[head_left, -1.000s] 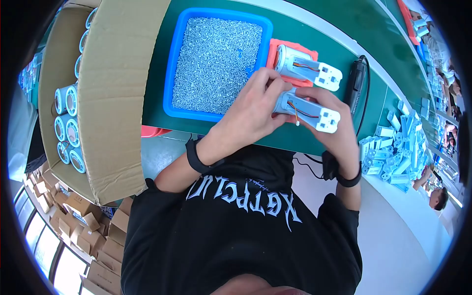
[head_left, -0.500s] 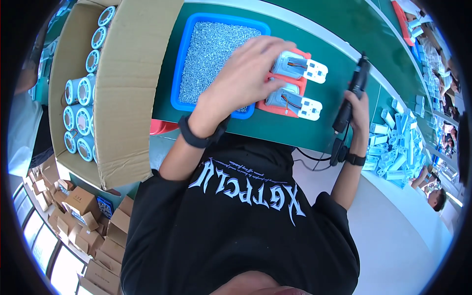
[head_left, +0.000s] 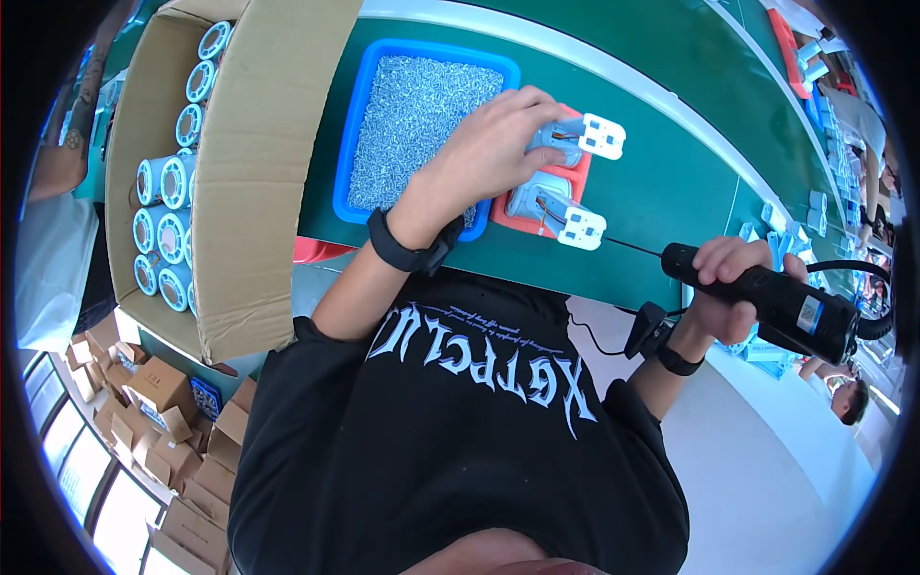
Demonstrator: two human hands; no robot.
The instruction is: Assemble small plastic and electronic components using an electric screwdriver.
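My left hand (head_left: 498,139) grips a light-blue plastic housing (head_left: 567,144) with its fingers and thumb; a white end plate (head_left: 602,136) sticks out at its right. Nearer to me lies a second light-blue housing (head_left: 539,195) with coloured wires and a white end plate (head_left: 582,228). Both rest in a red holder (head_left: 579,174). Wrapped around a black electric screwdriver (head_left: 781,302), my right hand (head_left: 733,287) keeps it nearly level. Its long thin bit points left, the tip at the nearer white plate; whether it touches cannot be made out.
A blue tray (head_left: 342,172) of small silvery screws stands left of the holder. Farther left, a cardboard box (head_left: 254,172) holds several light-blue cylinders (head_left: 172,238). A cable (head_left: 853,266) curves from the screwdriver's back. Light-blue parts (head_left: 764,359) lie beyond my right hand.
My right hand has swung the screwdriver from upright to nearly level, its bit now at the nearer white plate. The housings' plates now sit slightly further left, and my left hand stays on the far housing.
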